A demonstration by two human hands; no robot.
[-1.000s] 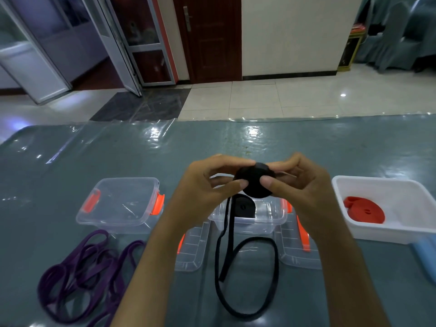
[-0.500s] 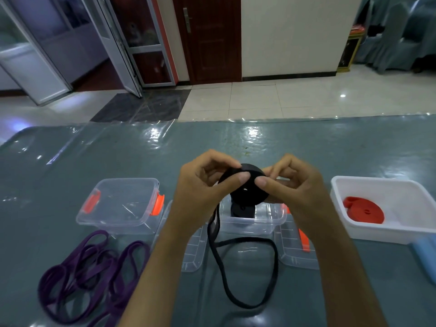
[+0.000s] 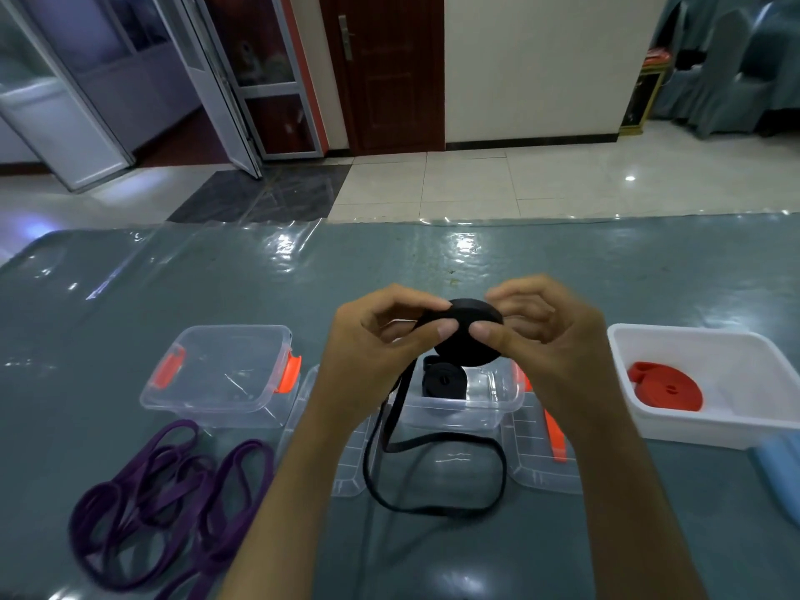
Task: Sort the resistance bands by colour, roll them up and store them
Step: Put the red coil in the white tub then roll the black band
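Observation:
I hold a half-rolled black band (image 3: 469,339) in the air above the middle clear box (image 3: 489,409). My left hand (image 3: 372,352) pinches the roll's left side, and my right hand (image 3: 545,339) pinches its right side. The band's loose tail (image 3: 433,504) hangs down and loops on the table. A finished black roll (image 3: 443,381) lies inside the middle box. Several purple bands (image 3: 164,504) lie loose at the front left. Rolled red bands (image 3: 664,387) sit in the white tub (image 3: 736,426) on the right.
A clear box with orange clips (image 3: 216,374) stands at the left, nothing seen inside. Two clear lids (image 3: 346,469) (image 3: 541,465) lie flat beside the middle box. A light blue thing (image 3: 779,478) lies at the right edge. The grey table (image 3: 389,270) has bare surface behind the boxes.
The roll has grown and the loose loop on the table has shortened as my hands keep turning it; the tail has shifted slightly.

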